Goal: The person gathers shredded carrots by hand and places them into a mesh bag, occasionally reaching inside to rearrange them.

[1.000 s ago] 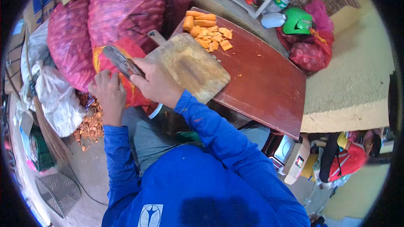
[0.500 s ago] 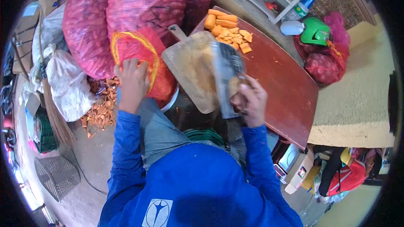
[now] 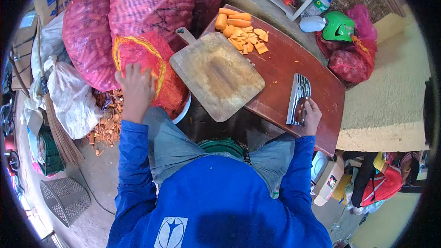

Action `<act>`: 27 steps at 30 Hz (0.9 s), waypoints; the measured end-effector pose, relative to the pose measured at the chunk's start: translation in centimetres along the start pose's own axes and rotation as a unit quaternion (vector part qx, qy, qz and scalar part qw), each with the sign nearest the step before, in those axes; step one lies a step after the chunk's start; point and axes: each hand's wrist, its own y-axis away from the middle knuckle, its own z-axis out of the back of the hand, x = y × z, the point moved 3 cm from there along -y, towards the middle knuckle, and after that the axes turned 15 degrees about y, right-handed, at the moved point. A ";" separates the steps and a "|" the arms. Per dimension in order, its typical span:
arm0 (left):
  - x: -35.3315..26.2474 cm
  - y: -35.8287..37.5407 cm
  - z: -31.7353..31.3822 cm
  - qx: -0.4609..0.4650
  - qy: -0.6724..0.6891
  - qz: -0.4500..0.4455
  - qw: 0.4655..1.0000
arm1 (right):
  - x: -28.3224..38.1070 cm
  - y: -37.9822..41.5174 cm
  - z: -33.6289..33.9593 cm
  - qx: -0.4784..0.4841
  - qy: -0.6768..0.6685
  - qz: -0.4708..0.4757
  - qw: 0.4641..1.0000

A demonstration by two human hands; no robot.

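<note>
In my right hand is a cleaver with a broad shiny blade, gripped by its handle above the red tabletop. My left hand is over a red mesh bag with a yellow-trimmed mouth, fingers apart and slightly blurred. A bit of orange shows beside those fingertips; I cannot make out what it is. Between my hands lies a worn wooden cutting board, its middle stained and bare. Beyond it, peeled carrots and cut carrot pieces are heaped on the table.
Large pink mesh sacks of carrots stand at the back left. Peelings cover the floor beside a white sack and a broom. A green helmet rests on a red net bag at the right.
My right hand has carried the cleaver rightward, away from the cutting board to above the tabletop. The board's surface is now uncovered. My left hand stays over the mesh bag.
</note>
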 end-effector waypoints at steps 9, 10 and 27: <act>-3.9 1.3 3.6 -0.122 0.127 -0.035 0.984 | 5.8 4.3 -6.5 -0.052 0.410 0.314 0.855; -5.1 1.6 3.6 -0.122 0.165 -0.036 0.978 | 5.9 5.3 -8.2 0.031 0.359 0.291 0.886; -9.3 6.1 -10.5 0.015 0.637 0.323 0.699 | 2.7 14.9 -20.8 0.364 -0.224 -0.181 0.886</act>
